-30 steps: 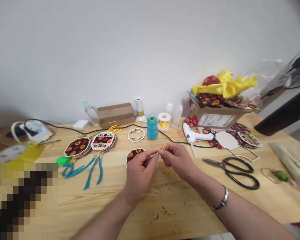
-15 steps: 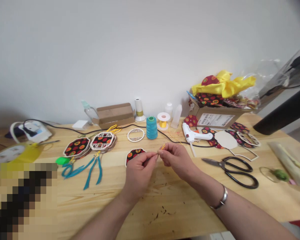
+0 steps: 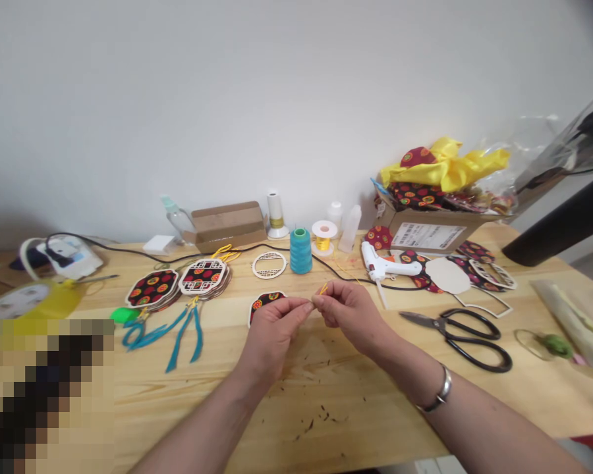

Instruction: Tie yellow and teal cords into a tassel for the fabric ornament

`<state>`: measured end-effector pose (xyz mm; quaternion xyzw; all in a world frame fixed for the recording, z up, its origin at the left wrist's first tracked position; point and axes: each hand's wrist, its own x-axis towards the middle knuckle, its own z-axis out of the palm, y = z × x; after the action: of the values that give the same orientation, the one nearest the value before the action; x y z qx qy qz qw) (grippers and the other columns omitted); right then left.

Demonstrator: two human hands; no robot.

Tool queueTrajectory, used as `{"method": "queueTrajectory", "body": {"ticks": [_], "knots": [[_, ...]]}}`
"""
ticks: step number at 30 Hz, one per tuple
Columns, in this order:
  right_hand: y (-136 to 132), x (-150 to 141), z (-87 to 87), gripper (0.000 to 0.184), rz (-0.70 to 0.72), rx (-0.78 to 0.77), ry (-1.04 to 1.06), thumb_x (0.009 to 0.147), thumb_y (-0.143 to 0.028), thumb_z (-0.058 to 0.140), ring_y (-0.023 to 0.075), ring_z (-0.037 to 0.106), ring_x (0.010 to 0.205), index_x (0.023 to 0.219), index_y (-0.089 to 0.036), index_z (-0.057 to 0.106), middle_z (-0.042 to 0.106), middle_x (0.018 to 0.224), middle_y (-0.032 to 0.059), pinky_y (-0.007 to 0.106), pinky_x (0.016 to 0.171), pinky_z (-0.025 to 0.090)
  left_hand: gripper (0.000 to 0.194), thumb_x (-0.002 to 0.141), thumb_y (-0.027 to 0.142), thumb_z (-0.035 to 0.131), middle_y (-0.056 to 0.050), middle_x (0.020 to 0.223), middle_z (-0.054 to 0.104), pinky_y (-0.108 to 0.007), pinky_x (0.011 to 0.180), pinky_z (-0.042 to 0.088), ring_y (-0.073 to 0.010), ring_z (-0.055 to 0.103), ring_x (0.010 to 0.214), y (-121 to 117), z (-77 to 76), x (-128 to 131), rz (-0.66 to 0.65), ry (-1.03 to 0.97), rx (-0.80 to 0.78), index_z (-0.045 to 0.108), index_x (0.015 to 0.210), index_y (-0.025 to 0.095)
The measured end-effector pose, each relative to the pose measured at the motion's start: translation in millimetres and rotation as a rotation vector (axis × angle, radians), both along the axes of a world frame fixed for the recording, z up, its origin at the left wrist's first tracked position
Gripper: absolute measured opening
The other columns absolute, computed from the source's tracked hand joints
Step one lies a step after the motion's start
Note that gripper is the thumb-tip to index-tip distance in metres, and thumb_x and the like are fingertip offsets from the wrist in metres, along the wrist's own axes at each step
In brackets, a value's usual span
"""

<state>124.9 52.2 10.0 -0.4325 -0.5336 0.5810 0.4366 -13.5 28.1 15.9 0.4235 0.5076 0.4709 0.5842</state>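
Note:
Above the middle of the table, my two hands meet fingertip to fingertip. My right hand is closed in a pinch on a thin yellow cord, a bit of which pokes up over the thumb. My left hand is pinched too, its thumb and forefinger touching the right fingertips; whatever lies between them is hidden. Partly covered by my left hand is a dark patterned fabric piece with a pale edge. Just beyond the hands stand a teal thread cone and a white spool of yellow cord.
Black-handled scissors lie to the right, below a white glue gun. Stacked patterned pieces with teal tassels are on the left. A pale round lattice frame lies behind. A cardboard box holds fabric.
My left hand has turned slightly and its fingers lie a little flatter. Both hands stay pinched together in the same place. The things on the table have not moved.

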Motion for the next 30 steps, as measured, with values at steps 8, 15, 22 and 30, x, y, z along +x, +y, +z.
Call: {"method": "queueTrajectory", "body": {"ticks": [8, 15, 22, 30], "knots": [[-2, -1, 7.1, 0.02, 0.047, -0.037, 0.021, 0.072, -0.032, 0.06, 0.0052, 0.034, 0.04, 0.063, -0.015, 0.054, 0.042, 0.046, -0.0068, 0.02, 0.041, 0.028, 0.016, 0.065, 0.03, 0.07, 0.007, 0.045, 0.046, -0.02, 0.043, 0.022, -0.004, 0.027, 0.042, 2, -1.7, -1, 0.085, -0.061, -0.002, 0.07, 0.07, 0.015], [-6, -1, 6.7, 0.014, 0.108, 0.074, -0.257, 0.075, -0.019, 0.052, 0.0066, 0.043, 0.049, 0.072, -0.015, 0.065, 0.056, 0.059, -0.0024, 0.019, 0.048, 0.034, 0.014, 0.066, 0.03, 0.069, 0.006, 0.047, 0.052, -0.02, 0.048, 0.03, -0.0057, 0.036, 0.044, 6, -7.1, -5, 0.17, -0.008, 0.033, 0.07, 0.07, 0.016], [-15, 1, 12.7, 0.022, 0.134, 0.404, -0.576, 0.084, -0.018, 0.044, 0.0084, 0.048, 0.056, 0.069, -0.017, 0.059, 0.058, 0.061, -0.0024, 0.019, 0.055, 0.034, 0.018, 0.066, 0.032, 0.068, 0.004, 0.05, 0.056, -0.022, 0.05, 0.032, -0.008, 0.041, 0.047, 7, -8.4, -6, 0.219, 0.071, 0.064, 0.07, 0.071, 0.015], [-18, 1, 6.2, 0.018, 0.173, 0.705, -0.917, 0.086, -0.014, 0.041, 0.013, 0.058, 0.069, 0.089, -0.018, 0.058, 0.067, 0.081, 0.0038, 0.022, 0.059, 0.034, 0.018, 0.068, 0.033, 0.067, 0.003, 0.055, 0.058, -0.02, 0.048, 0.031, -0.0066, 0.04, 0.047, 7, -12.3, -7, 0.207, 0.111, 0.073, 0.069, 0.072, 0.016]]}}
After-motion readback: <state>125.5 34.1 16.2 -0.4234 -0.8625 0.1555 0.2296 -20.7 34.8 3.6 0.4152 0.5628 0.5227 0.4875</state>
